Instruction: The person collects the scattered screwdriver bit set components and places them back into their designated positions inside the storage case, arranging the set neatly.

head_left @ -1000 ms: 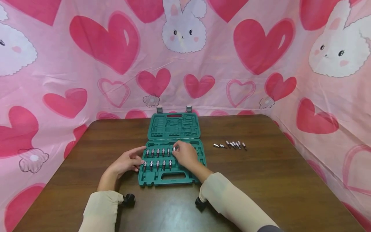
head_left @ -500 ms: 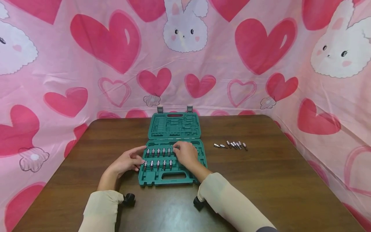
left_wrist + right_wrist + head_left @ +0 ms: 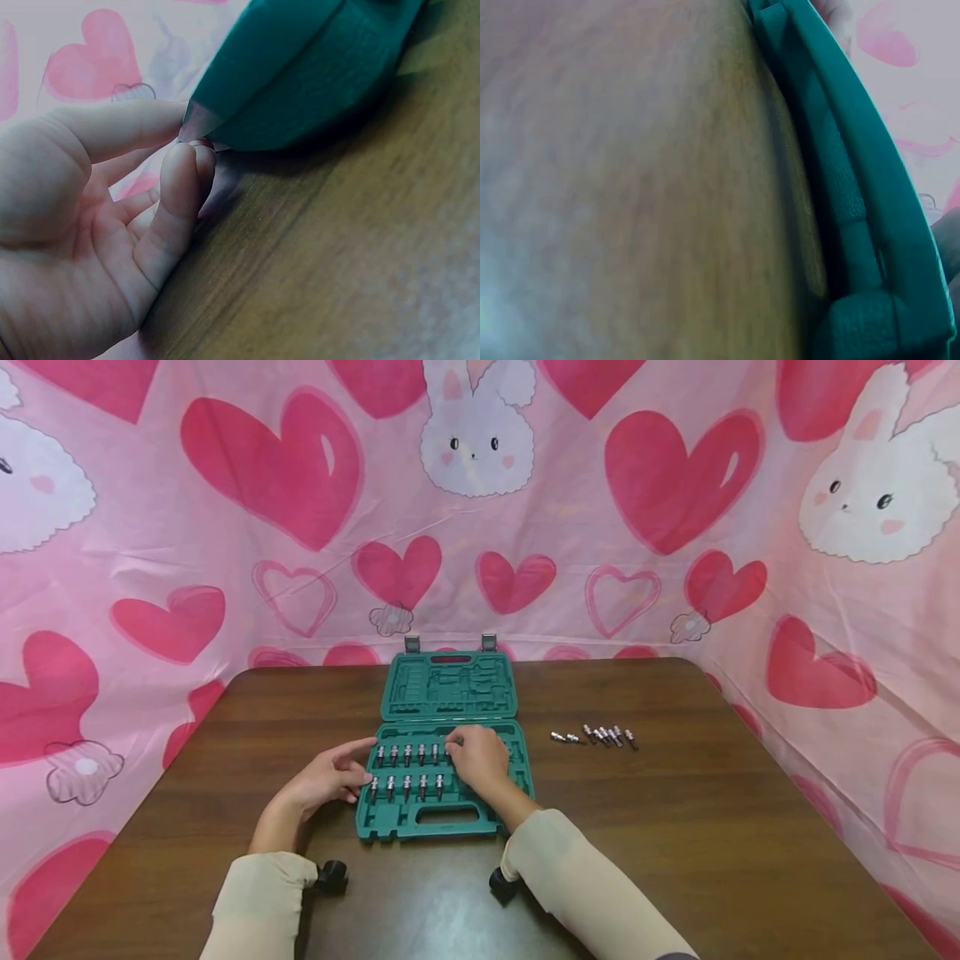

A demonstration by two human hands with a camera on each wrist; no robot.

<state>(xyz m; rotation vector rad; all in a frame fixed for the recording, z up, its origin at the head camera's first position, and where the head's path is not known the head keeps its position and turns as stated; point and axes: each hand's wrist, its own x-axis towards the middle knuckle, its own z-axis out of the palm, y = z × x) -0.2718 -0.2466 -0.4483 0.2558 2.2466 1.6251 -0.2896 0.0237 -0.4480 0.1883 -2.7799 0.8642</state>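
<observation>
A green socket case lies opened flat on the table, its lid towards the back wall. Two rows of chrome bit sockets with dark tips sit in its front half. My left hand holds the case's left edge, index finger stretched along the rim and thumb on it; the left wrist view shows these fingertips against the green edge. At the right end of the upper row, my right hand pinches a bit socket, now mostly hidden by the fingers. The right wrist view shows mainly table and the case's side.
Several loose bit sockets lie on the wooden table right of the case. Two metal latches stand up from the lid's far edge. Pink heart-printed cloth hangs around the table's back and sides.
The bit socket's chrome end, visible at my right fingertips a second ago, is now covered by them. My right wrist has shifted slightly left. My left hand stays on the case's edge.
</observation>
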